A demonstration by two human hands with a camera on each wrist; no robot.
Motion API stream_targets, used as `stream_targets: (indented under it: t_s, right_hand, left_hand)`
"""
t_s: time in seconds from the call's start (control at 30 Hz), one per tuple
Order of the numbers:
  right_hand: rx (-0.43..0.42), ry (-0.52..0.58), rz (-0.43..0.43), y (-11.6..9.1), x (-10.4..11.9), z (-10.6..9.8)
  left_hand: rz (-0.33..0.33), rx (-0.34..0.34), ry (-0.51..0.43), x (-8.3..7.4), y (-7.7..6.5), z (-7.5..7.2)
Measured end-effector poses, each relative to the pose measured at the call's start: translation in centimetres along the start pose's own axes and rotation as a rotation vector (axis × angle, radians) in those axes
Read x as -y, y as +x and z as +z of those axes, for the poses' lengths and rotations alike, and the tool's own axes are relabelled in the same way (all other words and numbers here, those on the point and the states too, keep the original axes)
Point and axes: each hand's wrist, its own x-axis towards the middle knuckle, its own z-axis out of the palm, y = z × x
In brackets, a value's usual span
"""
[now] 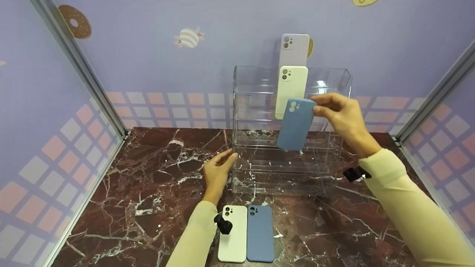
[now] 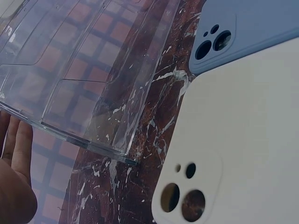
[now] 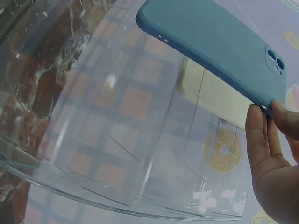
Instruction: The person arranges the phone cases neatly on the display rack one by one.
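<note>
My right hand [image 1: 343, 116] pinches a blue phone case [image 1: 296, 124] by its upper right edge, in front of a clear tiered display stand [image 1: 259, 142]. In the right wrist view, thumb and fingers grip the same case [image 3: 210, 42] near its camera cutout. A pale cream case [image 1: 291, 87] stands on a tier behind it, and a pale lilac case [image 1: 295, 48] stands higher at the back. My left hand [image 1: 217, 174] touches the stand's left side, fingers fairly straight; the left wrist view shows those fingers [image 2: 21, 144] at the clear edge.
A white case [image 1: 237, 241] and a grey-blue case [image 1: 260, 233] lie side by side on the dark red marbled table [image 1: 159, 211], in front of the stand. Patterned purple walls [image 1: 148, 55] with metal corner posts enclose the table at the back and sides.
</note>
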Motion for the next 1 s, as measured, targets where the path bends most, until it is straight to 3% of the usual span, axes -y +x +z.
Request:
stream_targets:
  t_s: [0.37,1.0]
  right_hand:
    - [-0.042,-0.005,-0.073,2.8,0.4,1.1]
    - [-0.029,-0.035,-0.024,4.3,-0.9,1.6]
  left_hand:
    - [-0.011,0.012,-0.029,0.1,0.0,0.1]
    - [-0.021,0.008,0.013,0.0,0.0,0.3]
